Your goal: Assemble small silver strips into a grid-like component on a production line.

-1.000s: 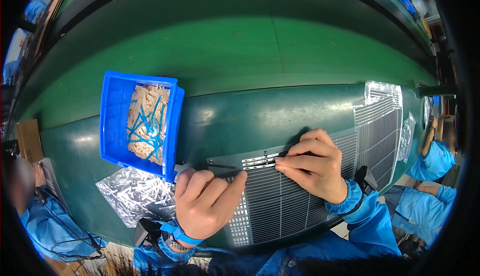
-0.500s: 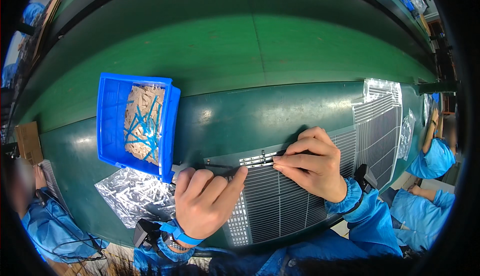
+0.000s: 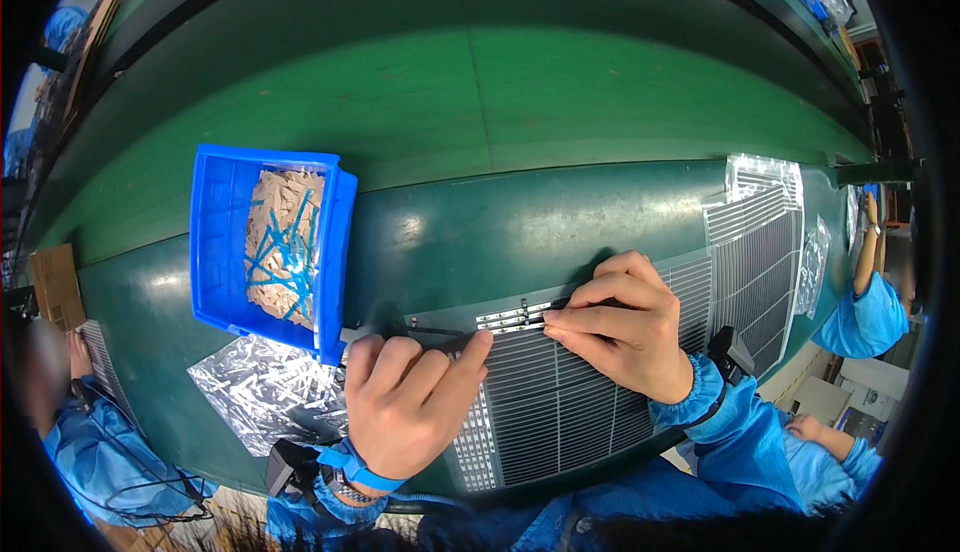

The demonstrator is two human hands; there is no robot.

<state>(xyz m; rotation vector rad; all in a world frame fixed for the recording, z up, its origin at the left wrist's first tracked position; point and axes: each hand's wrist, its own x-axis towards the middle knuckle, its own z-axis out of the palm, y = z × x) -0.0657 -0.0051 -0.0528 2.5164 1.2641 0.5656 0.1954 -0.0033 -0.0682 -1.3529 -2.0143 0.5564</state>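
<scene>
Head view looks down on a dark green bench (image 3: pixel 520 222) where a flat grey panel (image 3: pixel 580 402) lies at the near edge, ruled with fine pale lines into narrow rows and crossed by a few darker bars. Along its top edge sits a short silvery strip (image 3: pixel 515 319), set with small bright segments and lying nearly level, tilted slightly up to the right. The right hand (image 3: pixel 625 327) rests on the panel's upper part with fingers drawn close together, thumb and forefinger pinching the right end of the strip. The left hand (image 3: pixel 410 402) lies on the panel's left part, fingers curled loosely and close, the thumb stretched toward the strip; a thin dark rod (image 3: pixel 435 331) shows just past its fingertips, but whether the fingers grip it cannot be told. A blue band circles the left wrist. Toward the bench's left end stands a blue bin (image 3: pixel 225 252) holding pale sticks and blue ties, with a crinkled silver bag (image 3: pixel 265 392) just before it. A second lined panel (image 3: pixel 755 252) lies toward the right end.
</scene>
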